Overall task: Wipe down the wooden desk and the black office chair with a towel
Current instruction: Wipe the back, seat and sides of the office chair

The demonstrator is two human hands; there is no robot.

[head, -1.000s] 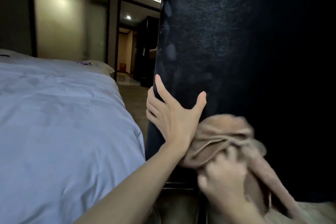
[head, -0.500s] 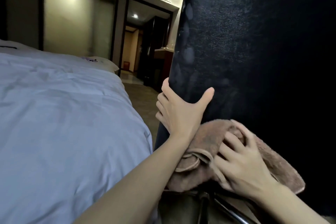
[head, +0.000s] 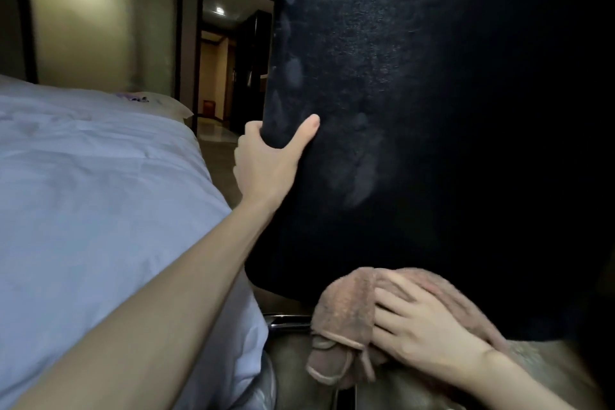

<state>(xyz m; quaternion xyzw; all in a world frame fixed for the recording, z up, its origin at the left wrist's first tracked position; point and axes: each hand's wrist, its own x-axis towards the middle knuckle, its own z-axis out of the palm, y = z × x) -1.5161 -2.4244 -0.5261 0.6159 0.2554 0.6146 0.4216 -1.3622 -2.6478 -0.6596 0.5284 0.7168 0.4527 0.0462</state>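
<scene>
The back of the black office chair (head: 416,93) fills the right half of the view, its dark surface showing pale smudges. My left hand (head: 266,160) grips the chair back's left edge, thumb on the near face and fingers wrapped behind. A brownish-pink towel (head: 342,313) is bunched against the chair's lower edge. My right hand (head: 422,326) lies on the towel with spread fingers, pressing it to the chair. The wooden desk is out of view.
A bed with a white cover (head: 93,210) runs along the left, close to the chair. Chrome parts of the chair base (head: 286,321) show under the towel. A dim doorway and hallway (head: 226,76) lie beyond.
The towel and my right hand have slid down to the chair back's lower edge. My left hand has shifted higher on the chair's edge and wrapped round it.
</scene>
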